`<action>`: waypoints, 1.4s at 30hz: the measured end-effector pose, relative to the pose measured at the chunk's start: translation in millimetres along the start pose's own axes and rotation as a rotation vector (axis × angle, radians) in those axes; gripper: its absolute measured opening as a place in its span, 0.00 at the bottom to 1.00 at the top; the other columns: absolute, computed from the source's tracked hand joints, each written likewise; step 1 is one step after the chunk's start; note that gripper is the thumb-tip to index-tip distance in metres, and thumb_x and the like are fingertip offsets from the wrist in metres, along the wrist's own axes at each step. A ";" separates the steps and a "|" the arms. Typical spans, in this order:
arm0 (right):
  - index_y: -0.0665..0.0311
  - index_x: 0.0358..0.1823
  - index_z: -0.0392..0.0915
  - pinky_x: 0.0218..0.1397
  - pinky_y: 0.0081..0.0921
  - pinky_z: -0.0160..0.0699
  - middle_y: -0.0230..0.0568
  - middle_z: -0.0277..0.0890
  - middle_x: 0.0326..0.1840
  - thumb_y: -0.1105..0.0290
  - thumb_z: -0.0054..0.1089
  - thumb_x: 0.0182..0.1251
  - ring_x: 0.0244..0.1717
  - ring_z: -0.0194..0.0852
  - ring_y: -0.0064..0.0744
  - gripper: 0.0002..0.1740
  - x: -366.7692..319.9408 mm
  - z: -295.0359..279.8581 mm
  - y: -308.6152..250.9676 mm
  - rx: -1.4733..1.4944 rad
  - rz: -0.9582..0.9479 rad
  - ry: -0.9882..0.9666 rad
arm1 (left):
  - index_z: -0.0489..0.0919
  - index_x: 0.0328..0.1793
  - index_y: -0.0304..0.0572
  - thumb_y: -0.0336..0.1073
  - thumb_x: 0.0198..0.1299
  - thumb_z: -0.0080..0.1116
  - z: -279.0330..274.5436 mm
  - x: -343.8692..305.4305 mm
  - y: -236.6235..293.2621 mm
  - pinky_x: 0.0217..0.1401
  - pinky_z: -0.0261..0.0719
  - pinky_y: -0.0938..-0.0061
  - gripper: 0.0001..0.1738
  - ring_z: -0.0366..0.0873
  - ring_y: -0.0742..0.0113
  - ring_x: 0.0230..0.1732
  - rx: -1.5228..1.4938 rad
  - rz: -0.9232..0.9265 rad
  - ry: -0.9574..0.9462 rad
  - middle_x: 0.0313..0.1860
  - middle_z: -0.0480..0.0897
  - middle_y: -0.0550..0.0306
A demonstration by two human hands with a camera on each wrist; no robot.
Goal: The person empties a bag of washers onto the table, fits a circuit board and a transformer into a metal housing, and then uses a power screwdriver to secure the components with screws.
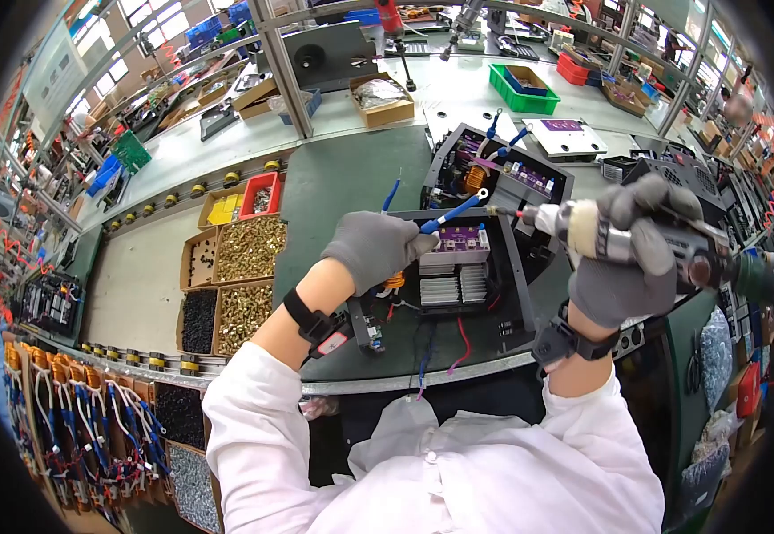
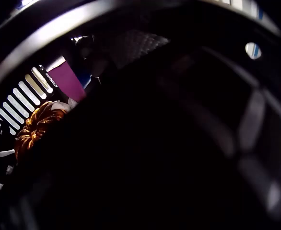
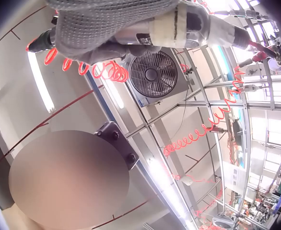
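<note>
The left hand, in a grey glove, pinches a blue cable whose ring terminal points up and right. Beneath it sits a black housing with silver heatsink fins and a purple board. The gloved right hand is curled round a power screwdriver, its bit pointing left, near the ring terminal. In the right wrist view the glove wraps the tool's body. The left wrist view is mostly dark, with a copper coil at its left.
A second black housing stands just behind the first. Left of the mat are boxes of brass-coloured fasteners and a red bin. A green bin stands at the back. Wire bundles hang at lower left.
</note>
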State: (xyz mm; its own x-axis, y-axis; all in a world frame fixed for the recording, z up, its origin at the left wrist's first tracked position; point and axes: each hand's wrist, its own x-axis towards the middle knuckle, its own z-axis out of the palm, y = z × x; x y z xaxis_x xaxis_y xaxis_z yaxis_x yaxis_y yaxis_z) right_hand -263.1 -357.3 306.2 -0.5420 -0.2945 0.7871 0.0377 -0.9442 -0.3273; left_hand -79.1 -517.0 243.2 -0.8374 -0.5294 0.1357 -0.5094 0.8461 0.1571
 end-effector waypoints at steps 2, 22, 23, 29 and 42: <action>0.62 0.53 0.72 0.43 0.32 0.74 0.42 0.76 0.43 0.74 0.54 0.49 0.35 0.73 0.32 0.24 5.6 -0.1 11.4 0.001 0.008 0.028 | 0.79 0.25 0.48 0.58 0.65 0.48 2.0 -0.5 -0.2 0.30 0.75 0.60 0.25 0.79 0.50 0.27 0.037 0.021 0.019 0.20 0.78 0.53; 0.69 0.41 0.76 0.34 0.23 0.78 0.39 0.78 0.33 0.82 0.54 0.53 0.31 0.76 0.25 0.12 -7.3 -7.4 55.6 -0.382 0.459 0.020 | 0.84 0.25 0.44 0.60 0.51 0.63 -5.8 -3.0 1.7 0.31 0.75 0.66 0.25 0.79 0.55 0.26 -0.187 -0.227 0.084 0.20 0.78 0.51; 0.68 0.38 0.77 0.28 0.20 0.75 0.37 0.79 0.32 0.84 0.57 0.52 0.25 0.74 0.20 0.11 -7.3 -5.7 56.8 -0.324 0.446 0.052 | 0.84 0.25 0.44 0.60 0.51 0.63 -5.1 -3.0 1.3 0.31 0.75 0.66 0.25 0.79 0.55 0.26 -0.187 -0.227 0.082 0.20 0.78 0.51; 0.71 0.42 0.74 0.36 0.27 0.80 0.40 0.77 0.31 0.79 0.52 0.54 0.32 0.77 0.29 0.13 -1.8 -0.6 53.1 -0.403 0.496 -0.059 | 0.84 0.25 0.43 0.55 0.47 0.69 -2.5 -3.5 -0.2 0.28 0.75 0.69 0.22 0.78 0.57 0.23 -0.213 -0.245 0.090 0.21 0.79 0.51; 0.73 0.41 0.74 0.20 0.17 0.68 0.42 0.76 0.27 0.79 0.53 0.53 0.18 0.67 0.20 0.12 9.7 2.5 70.2 -0.401 0.631 -0.058 | 0.81 0.24 0.45 0.52 0.58 0.58 2.5 14.9 8.4 0.28 0.76 0.64 0.20 0.79 0.53 0.25 0.140 -0.102 0.112 0.21 0.79 0.52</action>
State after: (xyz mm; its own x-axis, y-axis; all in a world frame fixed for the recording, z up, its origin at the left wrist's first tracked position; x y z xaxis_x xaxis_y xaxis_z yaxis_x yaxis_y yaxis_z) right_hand -263.6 -426.7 292.1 -0.4735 -0.7799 0.4093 0.0118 -0.4702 -0.8825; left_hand -96.3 -517.7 244.1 -0.7568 -0.6097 0.2355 -0.6195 0.7840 0.0388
